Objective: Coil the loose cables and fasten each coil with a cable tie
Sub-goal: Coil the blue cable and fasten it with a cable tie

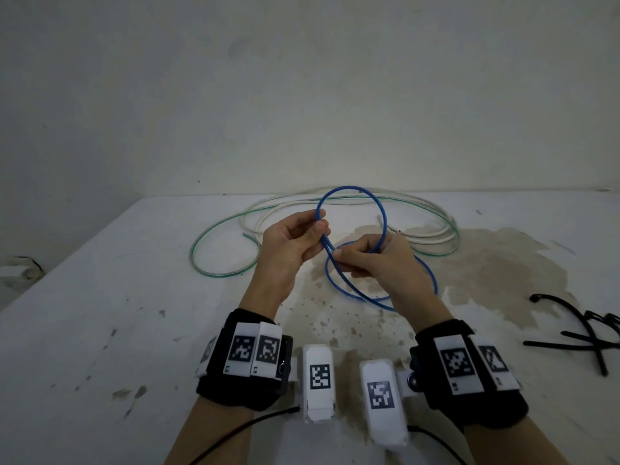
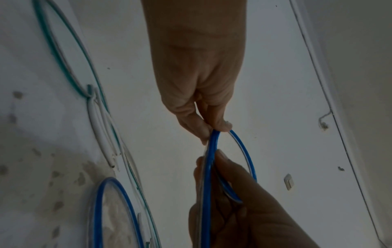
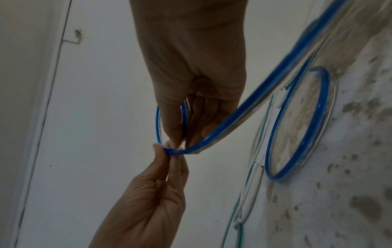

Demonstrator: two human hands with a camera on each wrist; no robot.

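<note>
On the stained table (image 1: 100, 330), green cable (image 1: 214, 273) and white cable (image 1: 268, 223) lie left and behind; black ties (image 1: 583, 333) lie right. Left hand (image 1: 288, 243) pinches the blue cable (image 1: 352, 193); right hand (image 1: 385, 263) pinches it too, one loop raised, one on the table.

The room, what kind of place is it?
Probably a bare workroom or storeroom, though I can't be sure. There's a stained white table against a plain scuffed wall, loose cables on the table, and black cable ties. No furniture or decoration shows.
</note>
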